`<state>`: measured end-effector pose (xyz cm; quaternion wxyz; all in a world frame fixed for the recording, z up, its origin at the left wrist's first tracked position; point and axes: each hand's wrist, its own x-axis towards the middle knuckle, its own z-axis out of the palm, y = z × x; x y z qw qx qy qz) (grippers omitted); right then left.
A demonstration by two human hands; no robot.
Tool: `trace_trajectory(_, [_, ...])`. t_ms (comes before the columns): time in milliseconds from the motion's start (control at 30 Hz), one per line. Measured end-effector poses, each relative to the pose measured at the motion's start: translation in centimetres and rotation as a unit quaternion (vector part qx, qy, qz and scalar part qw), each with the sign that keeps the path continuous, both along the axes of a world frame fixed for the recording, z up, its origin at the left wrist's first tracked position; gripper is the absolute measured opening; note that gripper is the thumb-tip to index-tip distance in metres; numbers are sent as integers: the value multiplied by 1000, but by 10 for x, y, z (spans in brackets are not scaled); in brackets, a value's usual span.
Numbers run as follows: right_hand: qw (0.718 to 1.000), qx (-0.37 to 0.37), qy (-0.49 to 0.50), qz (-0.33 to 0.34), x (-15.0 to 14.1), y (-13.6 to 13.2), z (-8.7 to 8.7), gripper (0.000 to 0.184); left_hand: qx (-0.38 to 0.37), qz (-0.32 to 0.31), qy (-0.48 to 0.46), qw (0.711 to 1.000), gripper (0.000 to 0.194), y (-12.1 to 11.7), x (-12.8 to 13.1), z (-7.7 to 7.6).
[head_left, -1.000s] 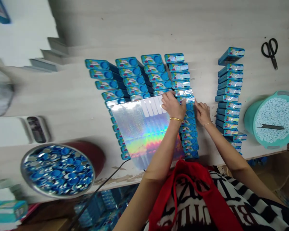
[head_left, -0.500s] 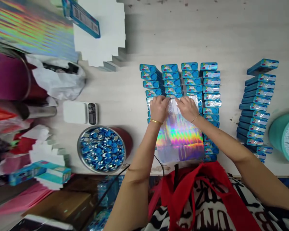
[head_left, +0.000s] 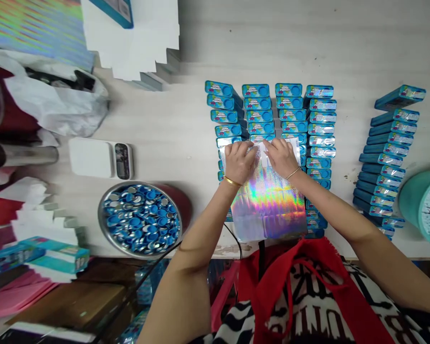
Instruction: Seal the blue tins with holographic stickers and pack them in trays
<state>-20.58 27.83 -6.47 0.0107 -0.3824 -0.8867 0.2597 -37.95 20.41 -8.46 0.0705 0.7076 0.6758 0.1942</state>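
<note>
A shiny rainbow holographic sheet (head_left: 272,210) slopes between my forearms, its top edge bordered by white strips. My left hand (head_left: 241,160) is closed, thumb and finger pinched at the top edge of this sheet. Close beside it, my right hand (head_left: 281,156) is also closed in a pinch on the same edge, by a white strip. Whatever lies right between the fingertips is too small to make out. Behind and around the sheet stand rows of small blue boxes (head_left: 258,116) with printed ends; the sheet and hands hide part of them.
Another row of blue boxes (head_left: 387,149) stands to the right, beside a turquoise bucket (head_left: 407,200) of pale pellets. On the left are a steel bowl (head_left: 103,224) of blue caps, a white scale (head_left: 91,157), a plastic bag (head_left: 75,107) and stacked white cartons (head_left: 136,43).
The camera view has shifted a little, so objects on the left sit further left. Both hands stay at the sheet's top edge, with slight finger movement.
</note>
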Motion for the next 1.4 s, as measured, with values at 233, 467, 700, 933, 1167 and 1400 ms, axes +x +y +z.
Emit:
trace_trajectory(233, [994,-38,91,-48,6,3,3,50,90,128,-200,967,11,-42,41,63])
trace_trajectory(467, [869,-284,357,-192,46,-50,42,65,140,337,-535,762,27,-41,99,103])
trace_trajectory(700, [828,-276,351,-340,118,-74,54,48,12,311,-622,719,26,-38,160,63])
trace_trajectory(933, [891,-166,243,-346,189,-33,39,43,32,243,-488,838,14,-3,218,35])
trace_trajectory(1167, [941,-88,126,-301,198,-4,17,33,-45,293,-267,917,9,17,233,29])
trace_trajectory(1400, [942,-102,112,-301,202,-3,-4,31,-76,305,-225,922,10,22,236,21])
